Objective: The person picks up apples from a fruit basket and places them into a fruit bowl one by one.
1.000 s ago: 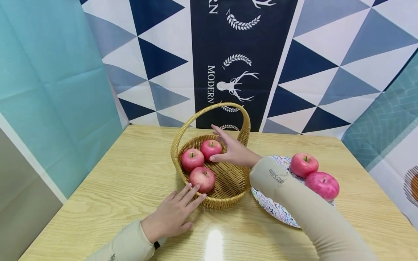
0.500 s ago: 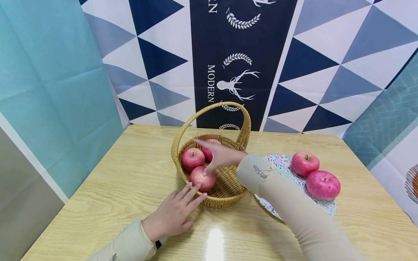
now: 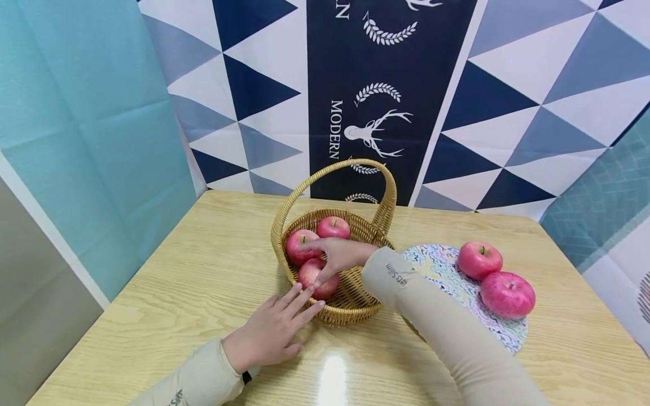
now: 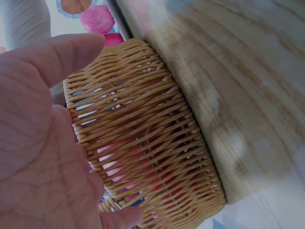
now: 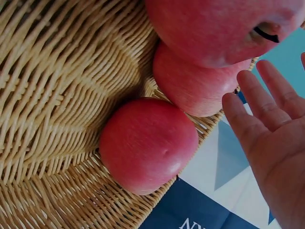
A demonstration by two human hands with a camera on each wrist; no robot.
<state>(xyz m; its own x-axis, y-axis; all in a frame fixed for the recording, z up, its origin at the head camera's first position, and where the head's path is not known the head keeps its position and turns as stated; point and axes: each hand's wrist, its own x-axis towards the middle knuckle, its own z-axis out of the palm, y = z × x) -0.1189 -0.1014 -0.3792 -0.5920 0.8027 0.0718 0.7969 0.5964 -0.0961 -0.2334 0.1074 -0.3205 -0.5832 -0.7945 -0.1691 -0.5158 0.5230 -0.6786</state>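
A wicker basket [image 3: 350,317] with a tall arched handle holds three red apples: a front apple [image 3: 327,287], a left apple [image 3: 302,257] and a back apple [image 3: 334,227]. My left hand [image 3: 266,332] rests its spread fingertips at the basket's front left rim; in the left wrist view its palm lies beside the woven wall [image 4: 138,138]. Over the basket reaches my right hand [image 3: 341,254], thumb at the front apple and fingers extended across the left apple. In the right wrist view, the fingers [image 5: 267,105] look straight, close to the apples, gripping none.
Right of the basket lies a round plate [image 3: 500,334] with a colourful squiggle pattern, partly behind the right sleeve [image 3: 431,304]. Two more apples, one behind [image 3: 479,260] and one in front [image 3: 508,295], sit on its right side. A patterned cloth [image 3: 365,73] hangs behind the wooden table [image 3: 218,248].
My right hand has moved left and toward me, from above the back of the basket to over the front and left apples. The left hand stays at the rim.
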